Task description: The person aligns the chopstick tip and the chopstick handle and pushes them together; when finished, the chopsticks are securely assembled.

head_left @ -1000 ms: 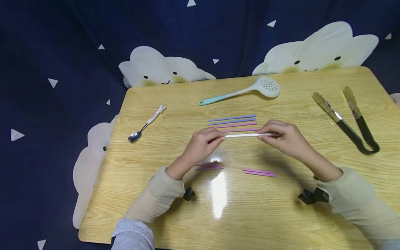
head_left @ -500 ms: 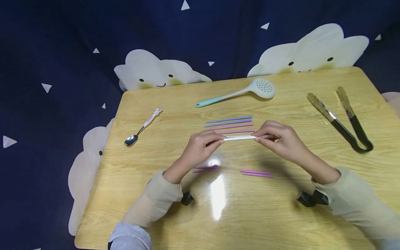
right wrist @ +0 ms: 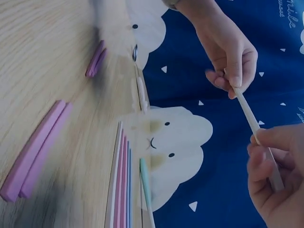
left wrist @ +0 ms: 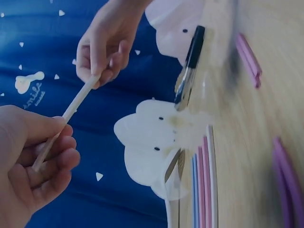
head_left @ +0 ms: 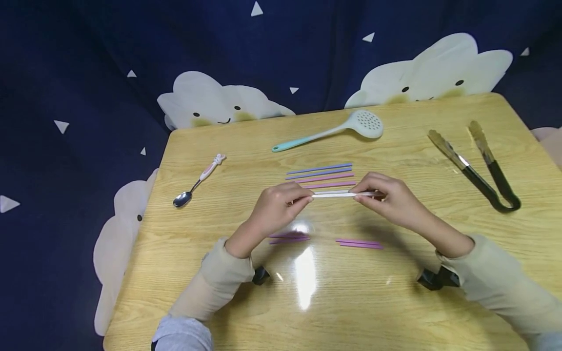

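Observation:
Both hands hold one slim white stick [left wrist: 78,102] level above the table. My left hand [head_left: 278,207] pinches its left end between thumb and fingers. The right hand [head_left: 391,197] pinches the other end, part of the stick lying under its fingers. Just behind, on the table, a row of long thin sticks lies side by side: two blue sticks [head_left: 319,172], two pink sticks [left wrist: 203,175] and a white one [left wrist: 213,175]. Nearer the body are short purple sticks [head_left: 289,239] below the left hand and a pair of short pinkish-purple sticks [head_left: 359,243] below the right.
A slotted turner [head_left: 366,124] with a mint handle lies at the back of the wooden table [head_left: 333,312]. To the left is a spoon [head_left: 182,199] with a rabbit-topped handle; to the right, spread tongs [head_left: 491,187] with black handles. A blue cloud-patterned curtain hangs behind.
The head view has shifted slightly, so everything sits a little further left. Both hands keep their pinch on the white stick, their fingertips slightly closer together. The other things lie as before.

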{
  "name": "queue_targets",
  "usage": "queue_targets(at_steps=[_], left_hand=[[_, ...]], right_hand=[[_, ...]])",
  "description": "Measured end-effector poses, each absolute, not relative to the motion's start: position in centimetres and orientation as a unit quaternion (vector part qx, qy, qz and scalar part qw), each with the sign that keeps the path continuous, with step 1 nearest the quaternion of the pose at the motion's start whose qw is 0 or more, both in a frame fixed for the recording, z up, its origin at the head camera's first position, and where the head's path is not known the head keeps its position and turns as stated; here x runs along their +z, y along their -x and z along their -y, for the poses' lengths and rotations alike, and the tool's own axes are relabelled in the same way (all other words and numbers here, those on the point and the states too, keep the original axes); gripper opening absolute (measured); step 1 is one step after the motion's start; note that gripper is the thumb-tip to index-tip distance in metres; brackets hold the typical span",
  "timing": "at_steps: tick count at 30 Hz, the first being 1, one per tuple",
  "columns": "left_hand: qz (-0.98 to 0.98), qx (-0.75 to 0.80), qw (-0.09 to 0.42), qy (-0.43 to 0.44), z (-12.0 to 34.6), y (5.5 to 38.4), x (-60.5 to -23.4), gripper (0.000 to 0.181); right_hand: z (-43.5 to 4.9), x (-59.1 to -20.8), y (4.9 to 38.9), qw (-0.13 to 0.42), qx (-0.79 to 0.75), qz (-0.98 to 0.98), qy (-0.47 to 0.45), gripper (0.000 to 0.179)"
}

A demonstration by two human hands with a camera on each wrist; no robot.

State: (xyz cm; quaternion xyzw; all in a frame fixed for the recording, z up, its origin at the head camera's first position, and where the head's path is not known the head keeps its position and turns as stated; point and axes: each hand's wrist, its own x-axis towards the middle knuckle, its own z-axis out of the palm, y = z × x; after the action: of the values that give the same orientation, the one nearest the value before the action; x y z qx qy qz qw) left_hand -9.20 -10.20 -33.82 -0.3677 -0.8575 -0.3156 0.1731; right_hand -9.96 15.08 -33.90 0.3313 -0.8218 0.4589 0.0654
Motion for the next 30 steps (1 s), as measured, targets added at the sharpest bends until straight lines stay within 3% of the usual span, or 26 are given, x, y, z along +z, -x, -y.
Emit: queue_targets(at_steps=[6,11,14,22,30], left_hand=[[0.877,-0.208,0.218,0.373,10.6,9.9,-34.5,0.006],[0.893,-0.185,0.196,0.360,11.2,10.8,-36.3,0.004],[0.903,-0.172,0.170,0.354,11.4,11.5,-37.9,0.004],[0.911,-0.076,0.156,0.374,10.9,12.8,-41.0,0.010],[0.916,-0.058,0.156,0.365,10.3,13.0,-42.0,0.010]], right_hand=[[-15.9,-34.5,10.1,0.051,0.412,0.846,-0.333,0.027],[-16.9,-35.6,10.2,0.082,0.332,0.904,-0.258,0.037],[-17.3,-37.0,9.8,0.087,0.309,0.911,-0.259,0.032],[-16.8,-40.6,7.8,-0.025,0.234,0.898,-0.371,0.013],[-16.0,-41.8,6.8,-0.034,0.205,0.891,-0.404,0.014]])
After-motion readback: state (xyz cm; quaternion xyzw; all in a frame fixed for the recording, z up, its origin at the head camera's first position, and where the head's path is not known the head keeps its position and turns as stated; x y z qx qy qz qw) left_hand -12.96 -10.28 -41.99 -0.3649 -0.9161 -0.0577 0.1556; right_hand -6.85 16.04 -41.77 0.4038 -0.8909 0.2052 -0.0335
